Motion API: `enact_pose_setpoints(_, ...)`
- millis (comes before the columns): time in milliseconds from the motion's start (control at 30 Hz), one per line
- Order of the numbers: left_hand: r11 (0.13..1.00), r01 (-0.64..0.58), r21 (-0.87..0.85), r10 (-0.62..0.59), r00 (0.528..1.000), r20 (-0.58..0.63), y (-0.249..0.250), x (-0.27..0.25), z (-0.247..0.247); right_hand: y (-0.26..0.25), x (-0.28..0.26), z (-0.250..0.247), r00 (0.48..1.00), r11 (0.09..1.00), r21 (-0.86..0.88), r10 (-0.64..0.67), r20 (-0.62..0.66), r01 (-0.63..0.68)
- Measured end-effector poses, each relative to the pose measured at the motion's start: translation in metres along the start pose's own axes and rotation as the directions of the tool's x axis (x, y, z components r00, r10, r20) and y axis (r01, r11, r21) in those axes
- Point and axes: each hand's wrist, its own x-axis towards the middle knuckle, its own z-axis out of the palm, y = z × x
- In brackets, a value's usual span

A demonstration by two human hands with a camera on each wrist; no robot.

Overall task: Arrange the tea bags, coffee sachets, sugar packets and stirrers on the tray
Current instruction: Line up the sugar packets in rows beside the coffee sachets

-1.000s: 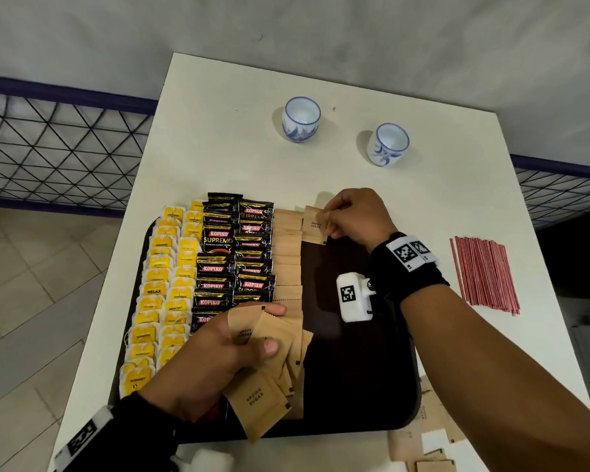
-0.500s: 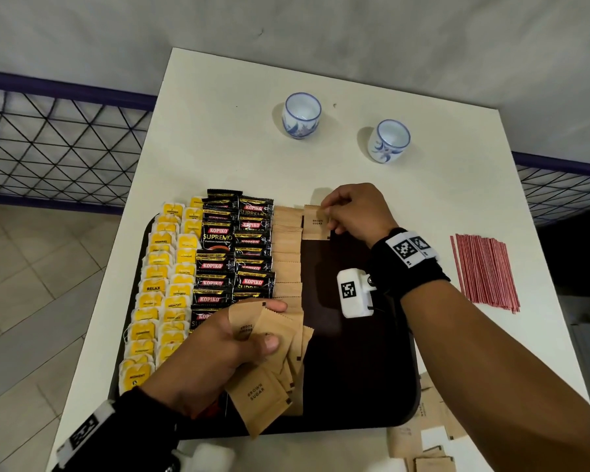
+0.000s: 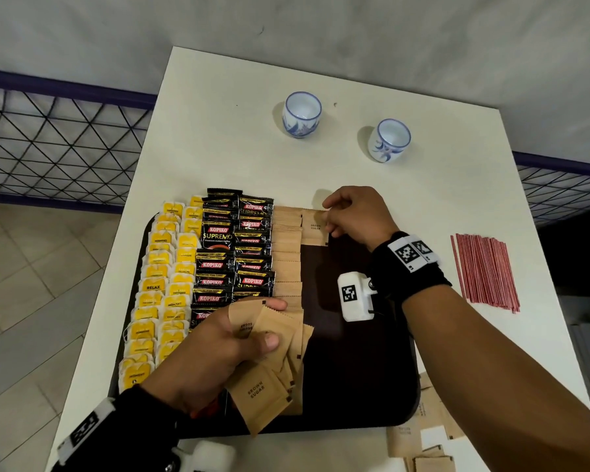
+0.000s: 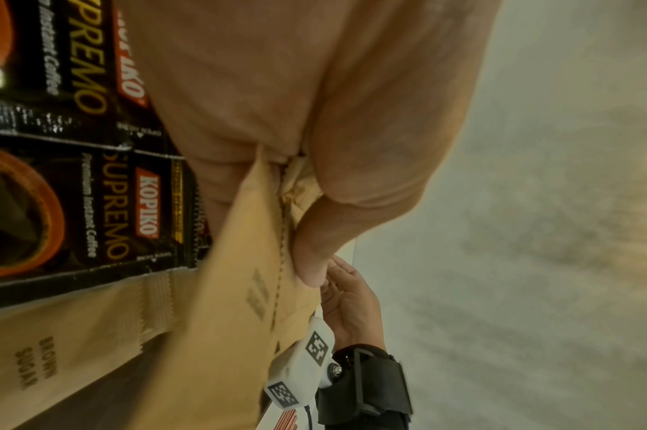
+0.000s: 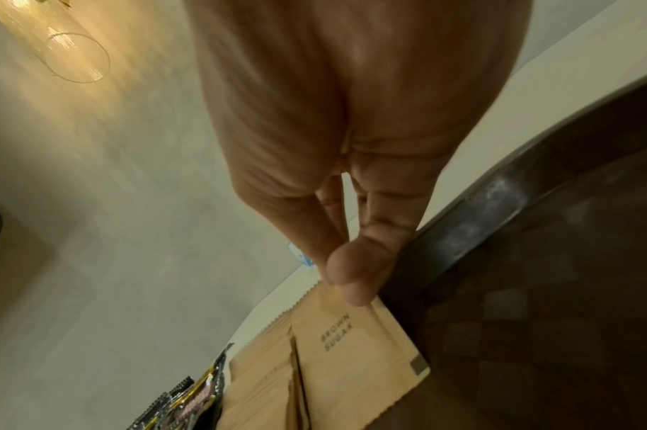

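Observation:
A dark tray (image 3: 365,379) holds columns of yellow tea bags (image 3: 157,287), black coffee sachets (image 3: 235,250) and brown sugar packets (image 3: 286,264). My right hand (image 3: 331,221) pinches one brown sugar packet (image 3: 314,228) (image 5: 355,352) lying at the tray's far edge, beside the sugar column. My left hand (image 3: 249,332) grips a fanned bunch of sugar packets (image 3: 273,369) (image 4: 241,305) over the tray's near left. Red stirrers (image 3: 484,270) lie on the table to the right of the tray.
Two white-and-blue cups (image 3: 302,114) (image 3: 389,139) stand at the back of the white table (image 3: 218,131). Loose sugar packets (image 3: 419,444) lie off the tray's near right corner. A wire fence (image 3: 55,144) runs behind the table's left side.
The right hand has lowered its sugar packet flatter onto the tray's far edge beside the sugar column. The left hand has kept its bunch in place.

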Motion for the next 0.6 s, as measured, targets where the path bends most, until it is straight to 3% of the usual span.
enact_pose_setpoints(400,1.0,-0.019,-0.015,0.019,1.0,0.012,0.005,0.003,0.0,0.015,-0.024,-0.02,0.993,0.995,0.098,-0.01,-0.113,0.021)
enact_pose_setpoints(600,1.0,-0.013,0.01,0.012,1.0,0.007,0.008,0.005,0.003,0.028,-0.035,-0.009,0.996,0.996,-0.071,0.05,-0.071,-0.055)
